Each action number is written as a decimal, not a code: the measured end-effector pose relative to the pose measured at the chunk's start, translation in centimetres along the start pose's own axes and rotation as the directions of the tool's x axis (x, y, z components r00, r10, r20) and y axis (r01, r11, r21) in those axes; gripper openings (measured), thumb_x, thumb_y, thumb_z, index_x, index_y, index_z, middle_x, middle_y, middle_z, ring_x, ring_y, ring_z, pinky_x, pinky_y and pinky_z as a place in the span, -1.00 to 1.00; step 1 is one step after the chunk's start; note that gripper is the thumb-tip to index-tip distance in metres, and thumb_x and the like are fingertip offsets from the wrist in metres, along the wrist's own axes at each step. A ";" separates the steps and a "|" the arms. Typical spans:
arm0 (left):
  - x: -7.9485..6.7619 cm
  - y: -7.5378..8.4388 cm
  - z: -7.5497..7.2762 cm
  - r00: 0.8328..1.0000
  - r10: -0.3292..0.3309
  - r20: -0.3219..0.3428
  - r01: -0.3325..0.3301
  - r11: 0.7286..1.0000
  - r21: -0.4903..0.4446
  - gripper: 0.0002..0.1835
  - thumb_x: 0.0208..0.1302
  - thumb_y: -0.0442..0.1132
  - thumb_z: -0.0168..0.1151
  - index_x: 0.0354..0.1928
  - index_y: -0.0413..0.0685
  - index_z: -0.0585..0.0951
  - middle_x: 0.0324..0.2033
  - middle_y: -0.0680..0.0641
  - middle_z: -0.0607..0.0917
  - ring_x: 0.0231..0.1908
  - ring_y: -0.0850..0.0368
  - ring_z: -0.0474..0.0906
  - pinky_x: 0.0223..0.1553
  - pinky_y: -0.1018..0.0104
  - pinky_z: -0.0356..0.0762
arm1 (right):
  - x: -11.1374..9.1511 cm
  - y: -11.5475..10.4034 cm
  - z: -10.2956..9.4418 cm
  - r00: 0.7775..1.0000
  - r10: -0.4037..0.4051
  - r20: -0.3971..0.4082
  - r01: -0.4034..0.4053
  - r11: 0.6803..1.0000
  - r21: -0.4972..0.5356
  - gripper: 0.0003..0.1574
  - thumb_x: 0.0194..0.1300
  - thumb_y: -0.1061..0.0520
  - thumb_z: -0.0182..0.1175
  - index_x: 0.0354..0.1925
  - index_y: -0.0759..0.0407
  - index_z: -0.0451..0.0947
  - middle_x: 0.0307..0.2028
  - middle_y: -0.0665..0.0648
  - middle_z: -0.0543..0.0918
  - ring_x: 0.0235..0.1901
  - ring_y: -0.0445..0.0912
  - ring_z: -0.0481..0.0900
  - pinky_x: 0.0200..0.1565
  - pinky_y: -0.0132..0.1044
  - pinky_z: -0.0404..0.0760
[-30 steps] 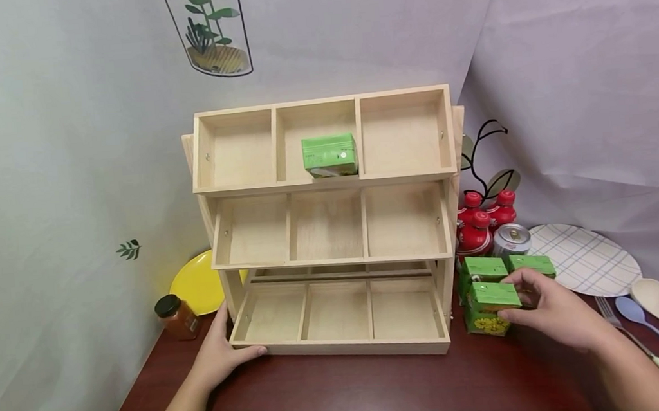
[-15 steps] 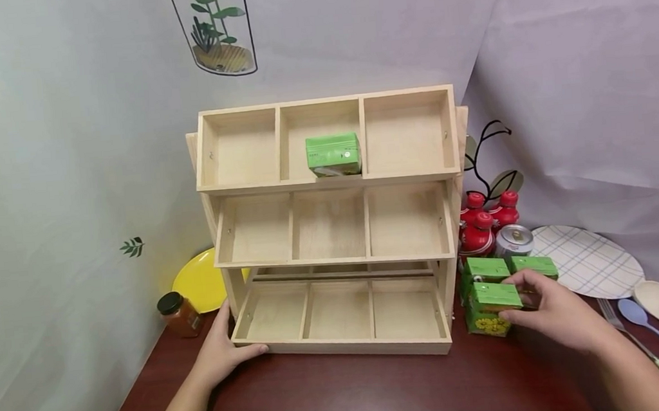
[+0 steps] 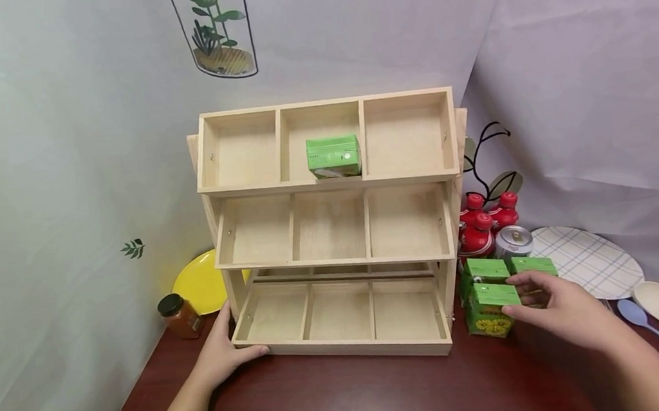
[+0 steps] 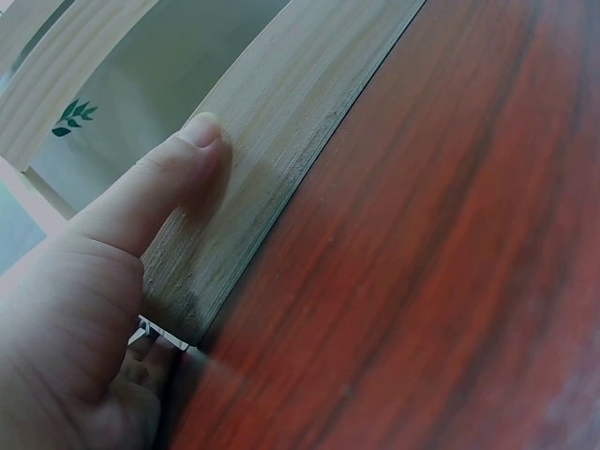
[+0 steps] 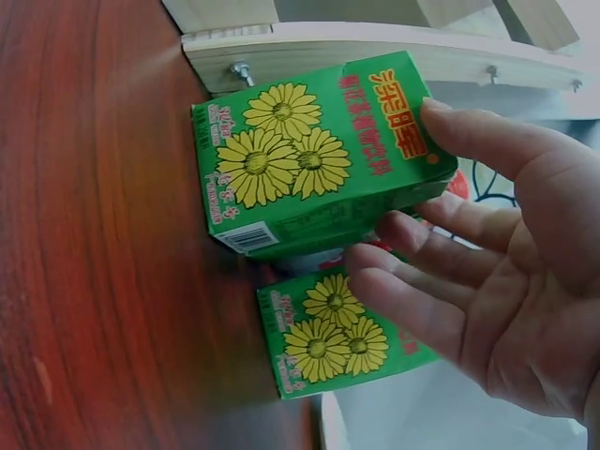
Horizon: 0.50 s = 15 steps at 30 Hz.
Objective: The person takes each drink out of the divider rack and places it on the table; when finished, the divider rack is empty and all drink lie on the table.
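A three-tier wooden shelf (image 3: 340,346) with divided trays stands on the table. My left hand (image 3: 219,353) holds its lower left corner, thumb on the front board and the other fingers round the side, partly hidden. One green drink carton (image 3: 333,157) lies in the top tray's middle compartment. Right of the shelf, my right hand (image 3: 564,309) is at the nearest upright carton (image 3: 491,312). In the right wrist view its thumb touches the carton's upper edge, while the fingers spread loosely beside it. Two more cartons (image 3: 485,269) stand close behind and beside that one.
Red-capped bottles (image 3: 477,236) and a silver can (image 3: 514,240) stand behind the cartons. A checked plate (image 3: 589,262), a blue spoon (image 3: 632,312) and a cream ladle (image 3: 652,297) lie at right. At left are a yellow plate (image 3: 199,283) and a dark-lidded jar (image 3: 180,316).
My right hand has shifted slightly right, its fingers looser around the near carton, which stays in place. My left hand keeps its hold on the shelf corner.
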State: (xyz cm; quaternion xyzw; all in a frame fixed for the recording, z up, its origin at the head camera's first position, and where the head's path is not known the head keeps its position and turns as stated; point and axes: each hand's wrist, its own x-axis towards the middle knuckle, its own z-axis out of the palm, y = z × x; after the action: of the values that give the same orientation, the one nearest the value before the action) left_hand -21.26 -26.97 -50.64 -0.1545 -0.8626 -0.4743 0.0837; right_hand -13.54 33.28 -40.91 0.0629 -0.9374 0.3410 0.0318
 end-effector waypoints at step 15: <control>-0.1 -0.1 0.0 1.000 -0.008 -0.005 0.008 1.000 -0.009 0.33 -0.36 -0.01 0.70 0.48 0.39 0.02 0.33 0.01 0.29 0.24 0.08 0.29 0.11 0.59 0.18 | -0.5 -2.6 0.0 0.823 0.034 -0.566 0.027 0.995 0.099 -0.77 0.14 0.01 0.43 -0.23 0.02 0.66 -0.43 -0.13 0.68 -0.37 -0.41 0.55 -0.33 -0.67 0.43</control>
State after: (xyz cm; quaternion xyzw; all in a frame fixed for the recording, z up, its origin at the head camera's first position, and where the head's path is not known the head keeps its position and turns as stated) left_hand -21.20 -26.98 -50.72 -0.1503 -0.8610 -0.4787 0.0834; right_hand -12.67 31.36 -39.26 -0.0414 -0.8670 0.3919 0.3050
